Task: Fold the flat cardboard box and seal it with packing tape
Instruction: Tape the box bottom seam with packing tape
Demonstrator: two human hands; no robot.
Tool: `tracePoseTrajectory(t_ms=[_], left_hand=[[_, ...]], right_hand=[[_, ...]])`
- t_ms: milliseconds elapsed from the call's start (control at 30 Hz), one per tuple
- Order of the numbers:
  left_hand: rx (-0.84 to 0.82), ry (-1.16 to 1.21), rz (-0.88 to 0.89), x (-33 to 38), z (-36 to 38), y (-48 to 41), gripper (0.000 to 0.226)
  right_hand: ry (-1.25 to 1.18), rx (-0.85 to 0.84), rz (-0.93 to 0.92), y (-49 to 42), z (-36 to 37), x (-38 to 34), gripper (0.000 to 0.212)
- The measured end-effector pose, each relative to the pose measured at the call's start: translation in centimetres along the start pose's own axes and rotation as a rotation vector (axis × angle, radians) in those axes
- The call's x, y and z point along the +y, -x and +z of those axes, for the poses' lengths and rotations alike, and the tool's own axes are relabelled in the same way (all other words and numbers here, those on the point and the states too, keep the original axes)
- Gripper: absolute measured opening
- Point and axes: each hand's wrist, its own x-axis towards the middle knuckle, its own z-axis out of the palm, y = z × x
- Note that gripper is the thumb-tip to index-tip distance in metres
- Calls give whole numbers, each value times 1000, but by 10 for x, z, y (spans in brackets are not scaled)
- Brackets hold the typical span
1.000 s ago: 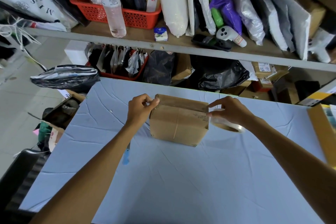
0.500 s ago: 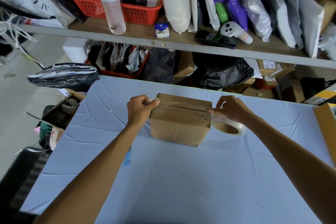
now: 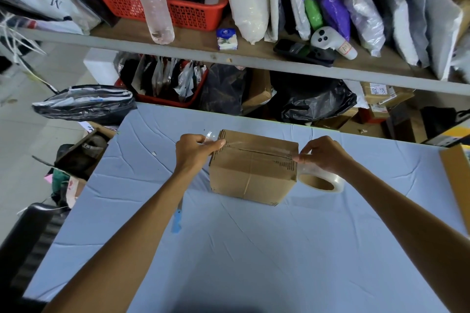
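Note:
A small brown cardboard box (image 3: 251,173) stands folded on the light blue table (image 3: 254,249), its top flaps closed. A strip of clear tape runs along the top seam. My left hand (image 3: 195,150) pinches the loose end of the tape at the box's upper left corner. My right hand (image 3: 323,155) presses the strip at the upper right corner. A roll of clear packing tape (image 3: 321,181) hangs just below my right hand against the box's right side, joined to the strip.
A small blue utility knife (image 3: 176,222) lies on the table under my left forearm. A cluttered shelf (image 3: 229,58) with a red basket, bottle and packages runs behind the table. A yellow-brown box edge (image 3: 456,185) sits at the right.
The tape strip now shows stretched over the box top. My left hand has lifted the tape end slightly at the left corner, and my right hand has shifted a little down along the right corner.

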Motion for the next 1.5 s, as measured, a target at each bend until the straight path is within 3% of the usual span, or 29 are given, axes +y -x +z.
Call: tracePoseTrajectory(t_ms=[100,200,300,433,567,633,700,767,867,1100,1200,1333,1500], left_hand=[[-20,-4,10,-2,1,0,36],[-93,165,-59,-3,-3,3,42],[-89,175,-41,-7,-2,7,26],[-51,294,-182,-12,6,9,17],[-8,397,-362,-9,11,12,40],[135,231,-265,-8,11,17,54],[264,33,-30,-7,8,22,52],[233,-61,154,-1,8,25,34],[150,-153,257,7,11,29,16],[70,-147,168,14,7,35,14],[99,-201,124,22,12,42,27],[165,-294,-65,37,22,51,65],[173,-246,-137,36,20,60,62]], right_hand=[[11,-8,-4,0,-1,0,30],[15,-6,-7,0,0,3,32],[11,11,-2,1,3,5,31],[17,29,3,1,6,5,33],[21,38,14,1,7,8,33],[29,43,17,1,8,9,34],[31,43,19,2,8,9,33],[31,42,21,3,7,8,32],[37,48,9,4,7,5,32],[48,91,-10,9,10,6,33],[43,120,-28,11,11,6,35],[59,94,-28,13,10,6,38],[23,20,-54,17,6,6,37]])
